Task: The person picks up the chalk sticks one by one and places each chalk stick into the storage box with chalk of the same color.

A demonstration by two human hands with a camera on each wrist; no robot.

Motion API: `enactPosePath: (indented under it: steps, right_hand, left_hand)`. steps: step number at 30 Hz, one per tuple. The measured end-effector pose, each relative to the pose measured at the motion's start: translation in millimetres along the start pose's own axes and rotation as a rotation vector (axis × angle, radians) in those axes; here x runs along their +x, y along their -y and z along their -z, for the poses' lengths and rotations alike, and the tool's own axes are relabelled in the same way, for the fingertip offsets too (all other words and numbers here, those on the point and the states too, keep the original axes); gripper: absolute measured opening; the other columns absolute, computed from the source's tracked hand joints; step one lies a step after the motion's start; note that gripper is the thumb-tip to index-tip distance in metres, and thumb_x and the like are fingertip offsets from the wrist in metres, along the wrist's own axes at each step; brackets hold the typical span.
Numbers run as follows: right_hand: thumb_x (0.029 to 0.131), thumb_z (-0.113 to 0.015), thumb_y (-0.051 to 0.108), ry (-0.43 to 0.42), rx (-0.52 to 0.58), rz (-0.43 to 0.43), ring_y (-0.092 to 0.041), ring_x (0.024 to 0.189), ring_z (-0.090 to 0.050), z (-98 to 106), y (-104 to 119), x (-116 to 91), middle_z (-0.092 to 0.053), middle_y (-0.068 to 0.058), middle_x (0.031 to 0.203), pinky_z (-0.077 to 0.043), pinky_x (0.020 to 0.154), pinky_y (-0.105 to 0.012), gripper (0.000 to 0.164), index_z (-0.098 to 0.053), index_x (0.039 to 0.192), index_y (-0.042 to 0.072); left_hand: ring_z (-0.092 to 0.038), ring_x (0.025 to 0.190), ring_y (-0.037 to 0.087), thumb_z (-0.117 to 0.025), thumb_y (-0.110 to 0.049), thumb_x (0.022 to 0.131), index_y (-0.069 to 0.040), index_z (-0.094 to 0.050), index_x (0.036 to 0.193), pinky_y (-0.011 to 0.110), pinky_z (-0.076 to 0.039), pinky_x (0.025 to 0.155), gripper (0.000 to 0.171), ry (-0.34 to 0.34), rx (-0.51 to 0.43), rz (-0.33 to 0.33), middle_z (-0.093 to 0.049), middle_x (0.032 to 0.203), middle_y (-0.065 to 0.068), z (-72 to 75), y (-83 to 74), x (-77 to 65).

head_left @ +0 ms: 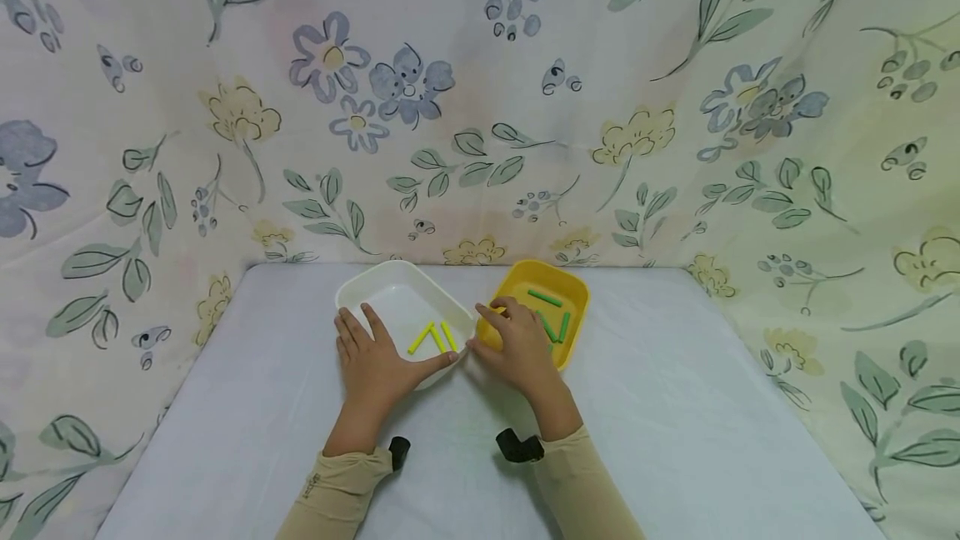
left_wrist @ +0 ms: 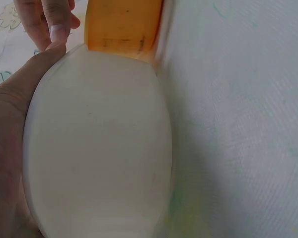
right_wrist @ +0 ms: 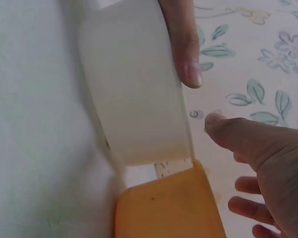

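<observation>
A white tray (head_left: 386,294) holds three yellow sticks (head_left: 421,338). Beside it on the right, a yellow tray (head_left: 581,307) contains several green sticks (head_left: 545,297). My left hand (head_left: 378,369) spreads across the white tray's near left side, fingers at the left rim and thumb stretched along the near rim. Over the yellow tray's left edge hovers my right hand (head_left: 525,352), fingers loosely bent. In the right wrist view its thumb (right_wrist: 233,131) stands apart from the fingers, with nothing seen between them. Part of the green sticks is hidden under this hand.
Both trays stand on a white-covered table (head_left: 675,423), near its back edge. A floral cloth (head_left: 480,107) hangs behind and at both sides. Black wrist mounts (head_left: 519,446) sit at the sleeve ends.
</observation>
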State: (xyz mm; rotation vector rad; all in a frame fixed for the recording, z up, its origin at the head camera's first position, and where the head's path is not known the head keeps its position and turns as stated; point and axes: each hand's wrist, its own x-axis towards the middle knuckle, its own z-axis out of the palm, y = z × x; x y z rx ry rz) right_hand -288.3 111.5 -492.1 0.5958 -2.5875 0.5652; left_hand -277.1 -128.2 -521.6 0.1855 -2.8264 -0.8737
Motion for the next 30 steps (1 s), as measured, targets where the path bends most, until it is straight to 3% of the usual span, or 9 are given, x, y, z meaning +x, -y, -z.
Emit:
enactPosePath:
  steps: [8,18,23,30]
  right_hand:
    - [0.092,-0.082,0.043,0.033,0.010,-0.062,-0.032,0.115,-0.064,6.4,-4.3,0.2,-0.069,-0.010,0.125,-0.046,0.107,-0.060,0.053,-0.074,0.135,0.014]
    - [0.093,-0.082,0.044,0.086,0.024,-0.129,-0.035,0.126,-0.063,21.8,-11.0,-2.9,-0.070,-0.012,0.131,-0.039,0.115,-0.062,0.052,-0.075,0.131,0.009]
    - [0.093,-0.081,0.047,0.094,-0.014,-0.148,-0.033,0.128,-0.064,34.8,-13.7,-3.9,-0.071,-0.012,0.132,-0.043,0.114,-0.061,0.055,-0.075,0.131,0.008]
    - [0.095,-0.075,0.053,0.167,-0.009,-0.229,-0.041,0.137,-0.059,48.1,-18.0,-5.9,-0.062,-0.016,0.149,-0.045,0.116,-0.060,0.065,-0.067,0.142,0.009]
  left_hand:
    - [0.007,0.161,0.056,-0.069,-0.103,0.051,0.003,-0.004,0.169,0.068,-0.011,0.130,0.171,-0.020,0.034,-0.041,0.009,0.171,0.039,5.7,0.0,-0.4]
    - [0.008,0.161,0.057,-0.071,-0.097,0.061,0.003,-0.041,0.160,0.069,-0.008,0.130,0.143,-0.012,0.038,-0.123,-0.011,0.171,0.039,15.2,-6.1,-1.1]
    - [-0.015,0.158,0.060,-0.073,-0.087,0.073,0.002,-0.062,0.143,0.071,-0.020,0.127,0.114,-0.064,0.019,-0.181,-0.035,0.164,0.036,21.9,-13.4,-2.0]
    - [-0.049,0.144,0.052,-0.076,-0.074,0.082,0.002,-0.071,0.129,0.066,-0.043,0.116,0.089,-0.082,0.006,-0.279,-0.057,0.150,0.029,31.7,-22.8,-6.5]
